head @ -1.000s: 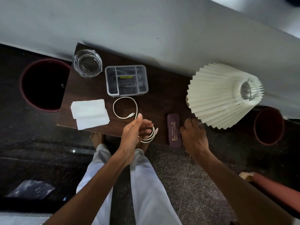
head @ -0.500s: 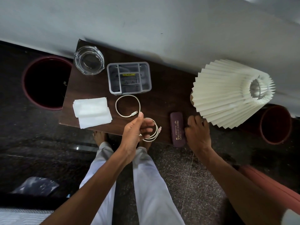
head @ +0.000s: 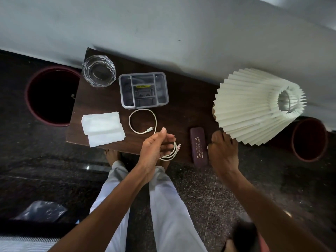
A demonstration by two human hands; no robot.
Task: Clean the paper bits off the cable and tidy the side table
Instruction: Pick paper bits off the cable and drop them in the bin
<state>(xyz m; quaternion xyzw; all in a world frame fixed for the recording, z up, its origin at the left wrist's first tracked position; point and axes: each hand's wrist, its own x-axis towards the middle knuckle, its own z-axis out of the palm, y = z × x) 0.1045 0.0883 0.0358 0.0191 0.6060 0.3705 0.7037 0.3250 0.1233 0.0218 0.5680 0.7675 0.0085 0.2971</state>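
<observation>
A white cable [head: 143, 122] lies on the dark wooden side table [head: 183, 113], one end looped flat, the other coiled in my left hand [head: 156, 146] at the table's front edge. That hand pinches the cable between thumb and fingers. My right hand [head: 222, 153] hovers palm down by the front edge, between a maroon glasses case [head: 198, 148] and the pleated lampshade [head: 254, 104]; it holds nothing that I can see. Folded white tissues [head: 101, 128] lie at the front left.
A grey compartment organiser [head: 143, 90] and a glass ashtray [head: 99, 70] stand at the back of the table. A dark red bin [head: 51, 95] sits on the floor to the left, another [head: 309, 139] to the right. The wall runs behind.
My right hand has drifted slightly right, toward the lampshade's lower edge. The left hand keeps its hold on the cable coil in about the same spot.
</observation>
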